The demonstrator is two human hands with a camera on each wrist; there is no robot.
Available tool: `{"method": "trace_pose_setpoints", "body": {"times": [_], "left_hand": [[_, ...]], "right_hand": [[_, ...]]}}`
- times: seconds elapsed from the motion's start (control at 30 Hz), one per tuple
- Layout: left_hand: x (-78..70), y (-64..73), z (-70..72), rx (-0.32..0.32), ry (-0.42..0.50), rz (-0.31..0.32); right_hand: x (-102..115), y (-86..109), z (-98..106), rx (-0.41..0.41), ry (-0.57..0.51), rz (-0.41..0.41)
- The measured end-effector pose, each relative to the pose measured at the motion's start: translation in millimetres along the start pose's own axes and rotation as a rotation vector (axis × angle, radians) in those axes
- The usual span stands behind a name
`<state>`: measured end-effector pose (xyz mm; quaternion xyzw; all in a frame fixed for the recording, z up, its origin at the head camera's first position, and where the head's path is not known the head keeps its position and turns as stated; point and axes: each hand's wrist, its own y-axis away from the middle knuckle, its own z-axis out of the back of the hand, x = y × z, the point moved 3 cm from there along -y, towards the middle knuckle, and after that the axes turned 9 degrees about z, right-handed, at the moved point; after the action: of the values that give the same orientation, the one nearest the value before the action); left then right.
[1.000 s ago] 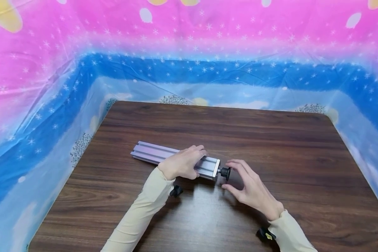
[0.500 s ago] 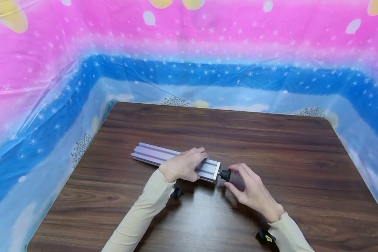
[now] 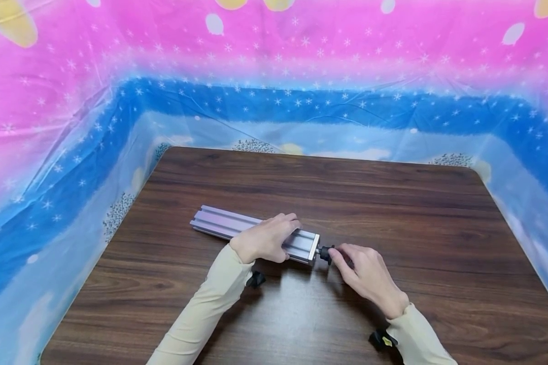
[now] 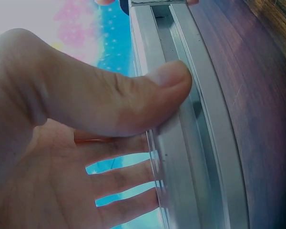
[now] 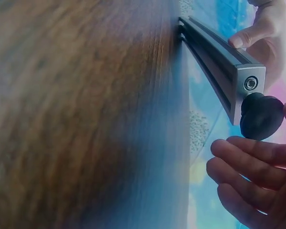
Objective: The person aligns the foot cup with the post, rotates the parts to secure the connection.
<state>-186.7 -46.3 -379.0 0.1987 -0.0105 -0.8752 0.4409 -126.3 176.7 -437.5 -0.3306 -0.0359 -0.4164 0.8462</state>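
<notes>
A silver aluminium profile (image 3: 226,222) with long slots lies on the table, slanting across it. My left hand (image 3: 267,237) grips it near its right end; the thumb (image 4: 169,76) presses the near slotted side, with the fingers on the opposite side. A metal end plate (image 5: 250,81) with a socket-head bolt (image 5: 250,83) caps the right end. From this plate sticks out a black levelling foot (image 3: 326,254) on a short metal stud. My right hand (image 3: 370,274) pinches the foot's round flange between thumb and forefinger. Its other fingers (image 5: 248,186) are off the foot.
The brown wood-grain table (image 3: 392,203) has rounded far corners. A pink and blue patterned cloth (image 3: 274,101) hangs round its back and sides. Black wrist mounts (image 3: 383,339) sit at both cuffs.
My right thumb and forefinger have come in from around the black levelling foot and now pinch it. The left hand and the profile stay in place.
</notes>
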Motion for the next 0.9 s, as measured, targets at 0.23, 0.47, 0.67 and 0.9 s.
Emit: {"method": "trace_pose_setpoints", "body": {"times": [0.23, 0.47, 0.67, 0.9], "left_hand": [[0.2, 0.9, 2.7, -0.003, 0.012, 0.000], [1.0, 0.2, 2.1, -0.009, 0.009, -0.004], [1.3, -0.4, 2.6, -0.012, 0.012, -0.005], [1.5, -0.6, 4.6, 0.002, 0.013, 0.012]], "right_hand": [[1.6, 3.0, 3.5, 0.039, -0.150, 0.082], [4.5, 0.3, 5.6, -0.045, -0.146, 0.238], [3.4, 0.4, 5.1, -0.031, -0.130, 0.204], [2.1, 1.9, 5.0, -0.036, -0.049, 0.152]]}}
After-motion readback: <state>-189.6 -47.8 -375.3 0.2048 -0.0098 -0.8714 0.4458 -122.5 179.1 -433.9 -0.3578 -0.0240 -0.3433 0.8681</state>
